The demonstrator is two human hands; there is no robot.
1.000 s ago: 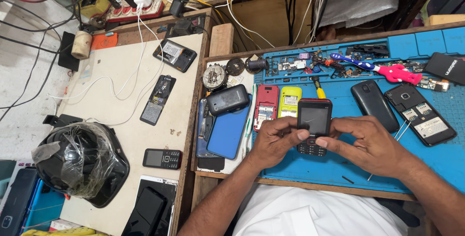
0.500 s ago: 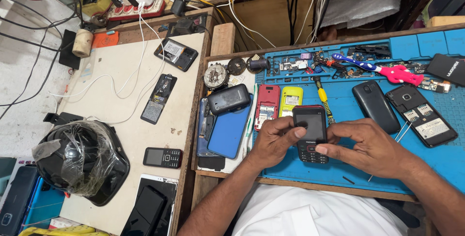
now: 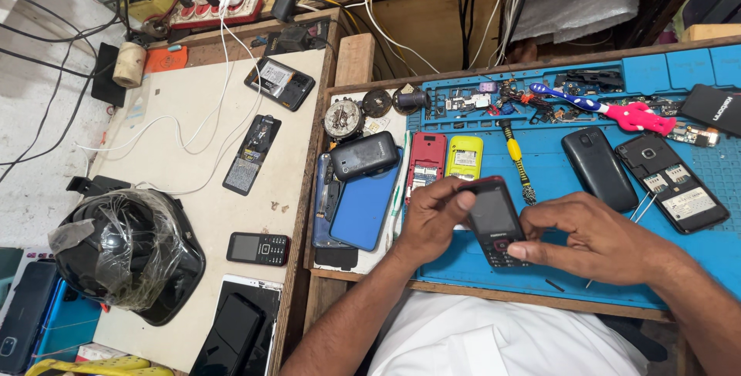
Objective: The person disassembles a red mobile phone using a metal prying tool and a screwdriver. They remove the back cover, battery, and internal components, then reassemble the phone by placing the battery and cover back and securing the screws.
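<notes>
A small black keypad phone with a red rim (image 3: 492,220) is held face up over the blue work mat (image 3: 695,260). My left hand (image 3: 432,218) grips its left side, thumb resting on the upper edge of the screen. My right hand (image 3: 594,241) holds its right side, with the thumb on the keypad near the bottom. Just beyond the phone lie a red opened phone (image 3: 426,161) and a yellow opened phone (image 3: 464,157).
On the mat: a yellow-handled screwdriver (image 3: 515,161), a black phone (image 3: 595,167), an open phone back (image 3: 671,191), a pink-and-blue toothbrush (image 3: 610,110). A blue smartphone (image 3: 364,204) lies left. The beige side table (image 3: 193,167) carries a wrapped helmet (image 3: 123,256), a small keypad phone (image 3: 258,248) and cables.
The phone has dropped slightly toward me in my hands, and my right thumb has shifted onto its keypad. Everything else on the bench is as before.
</notes>
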